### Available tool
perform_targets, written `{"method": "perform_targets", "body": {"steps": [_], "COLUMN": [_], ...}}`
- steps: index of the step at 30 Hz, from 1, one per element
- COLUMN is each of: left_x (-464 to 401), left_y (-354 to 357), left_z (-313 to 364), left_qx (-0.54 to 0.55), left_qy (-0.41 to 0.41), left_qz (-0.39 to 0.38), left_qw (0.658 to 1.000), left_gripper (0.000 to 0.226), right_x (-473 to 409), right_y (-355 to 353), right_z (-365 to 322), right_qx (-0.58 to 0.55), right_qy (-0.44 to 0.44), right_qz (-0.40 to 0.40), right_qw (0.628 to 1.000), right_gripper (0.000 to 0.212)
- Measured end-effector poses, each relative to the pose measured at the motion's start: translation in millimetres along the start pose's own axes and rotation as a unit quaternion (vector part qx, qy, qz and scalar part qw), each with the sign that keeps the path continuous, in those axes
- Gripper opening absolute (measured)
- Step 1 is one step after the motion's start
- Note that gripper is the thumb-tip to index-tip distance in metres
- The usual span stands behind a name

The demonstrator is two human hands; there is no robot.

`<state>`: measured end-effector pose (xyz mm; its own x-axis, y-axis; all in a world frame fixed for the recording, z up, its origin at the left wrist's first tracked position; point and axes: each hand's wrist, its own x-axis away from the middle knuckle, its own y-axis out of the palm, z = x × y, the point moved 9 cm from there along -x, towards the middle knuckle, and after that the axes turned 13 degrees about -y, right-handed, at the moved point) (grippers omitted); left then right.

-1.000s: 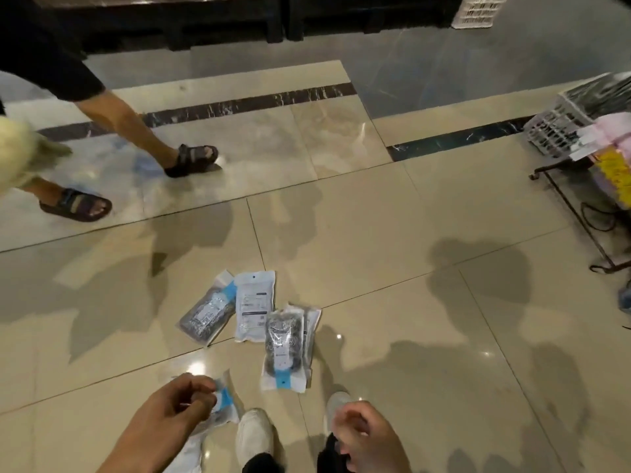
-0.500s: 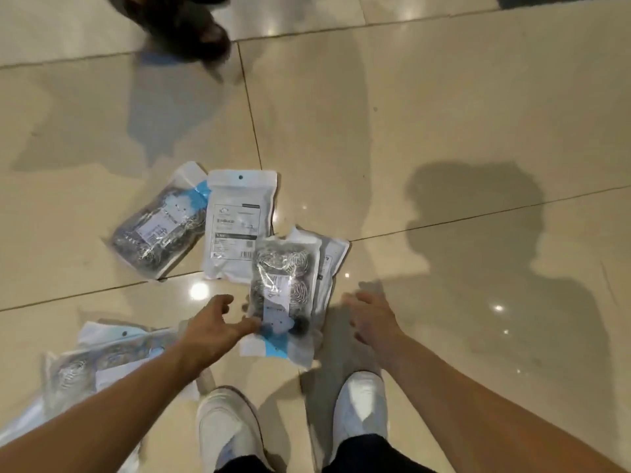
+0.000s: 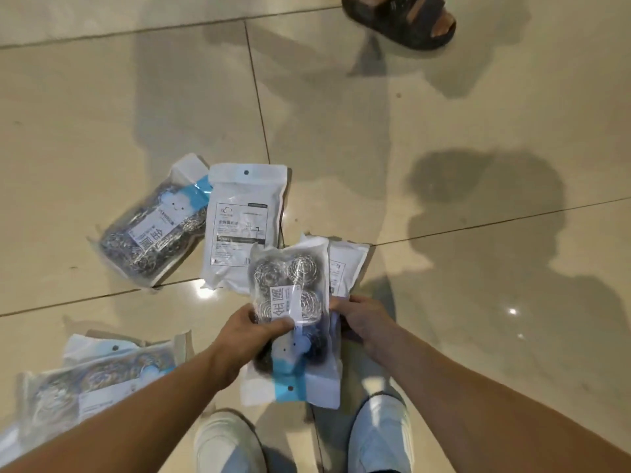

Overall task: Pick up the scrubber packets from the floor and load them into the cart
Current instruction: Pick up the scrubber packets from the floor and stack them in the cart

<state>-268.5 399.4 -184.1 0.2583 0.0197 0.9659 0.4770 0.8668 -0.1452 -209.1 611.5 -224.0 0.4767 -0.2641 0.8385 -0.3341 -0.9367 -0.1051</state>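
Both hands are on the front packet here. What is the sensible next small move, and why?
Probably lift that top packet together with the one beneath it. The left hand grips its left edge with the thumb on top, and the right hand holds the right side where the two packets overlap, so both seem ready to come up. The cart is not in view.

6 scrubber packets show on the tiled floor (image 3: 444, 165): 1 face-up at left (image 3: 153, 230), 1 back-up beside it (image 3: 240, 227), 1 gripped on top (image 3: 290, 302), 1 beneath it (image 3: 345, 264), and 2 overlapping at lower left (image 3: 112, 349) (image 3: 68, 397). 2 hands (image 3: 252, 331) (image 3: 362, 319), 2 white shoes (image 3: 228, 445) (image 3: 382, 435), 1 dark sandal (image 3: 403, 18).
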Motion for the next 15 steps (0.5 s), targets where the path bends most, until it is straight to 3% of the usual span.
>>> {"method": "perform_targets", "body": {"steps": [3,6,12,15], "left_x": [45.0,117.3,313.0,418.5], "left_y": [-12.7,-37.7,-95.6,-128.8], "left_z": [3.9,7.7,29.3,37.0], "left_qx": [0.033,0.042,0.084,0.102], "left_qy": [0.003,0.001,0.033,0.040], "left_qz": [-0.033,-0.026,-0.017,0.000], "left_qw": [0.999,0.999,0.996,0.994], "left_gripper": [0.028,0.029,0.019,0.031], "right_x": [43.7,116.9,308.5,411.3], "right_y": [-7.3,-26.3,-50.0,-53.3], "right_z": [-33.7,-68.9,-165.4,-225.4], "right_qx": [0.079,0.143,0.080,0.026], "right_qy": [-0.041,-0.054,-0.060,-0.080], "right_qz": [-0.023,0.002,0.005,-0.002], "right_qw": [0.996,0.988,0.995,0.996], "right_gripper": [0.008,0.025,0.029,0.027]}}
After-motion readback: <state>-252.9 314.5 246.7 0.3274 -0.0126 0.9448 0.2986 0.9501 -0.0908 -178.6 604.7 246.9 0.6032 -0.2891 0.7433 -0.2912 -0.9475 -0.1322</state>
